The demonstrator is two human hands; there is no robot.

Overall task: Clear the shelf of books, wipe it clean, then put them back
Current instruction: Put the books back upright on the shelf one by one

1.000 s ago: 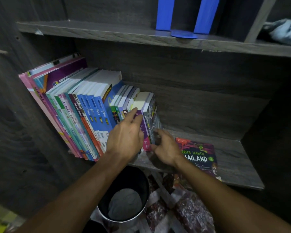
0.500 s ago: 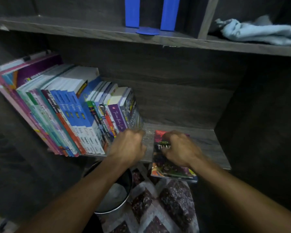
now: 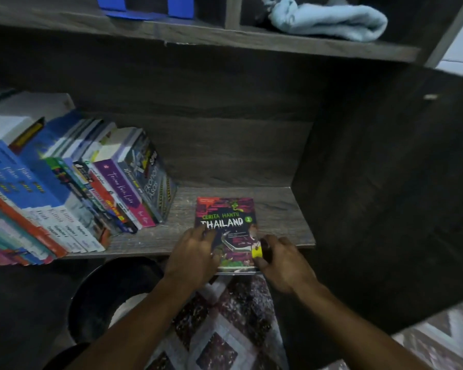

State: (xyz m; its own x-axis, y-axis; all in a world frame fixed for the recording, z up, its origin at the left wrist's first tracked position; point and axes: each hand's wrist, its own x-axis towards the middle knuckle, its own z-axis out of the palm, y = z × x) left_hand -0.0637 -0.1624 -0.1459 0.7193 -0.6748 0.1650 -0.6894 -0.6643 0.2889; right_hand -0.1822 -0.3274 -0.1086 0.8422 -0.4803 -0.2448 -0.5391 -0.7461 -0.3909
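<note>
Since a moment ago the left hand (image 3: 191, 256) has left the leaning row and come over to the flat paperback (image 3: 226, 231) at lower centre, which now lies straighter, its near end jutting past the shelf (image 3: 284, 217) edge. Both hands clamp it, left fingers on the cover's left side, right hand (image 3: 284, 260) pinching the near right corner, wrists low and forearms reaching up from the bottom of the frame. It looks thin, light and bendy with a glossy, likely slippery cover, so gripping the overhanging end seems best. Beyond, left of centre, the leaning row of books (image 3: 91, 182) waits; a blue towel (image 3: 329, 20) lies upper right
</note>
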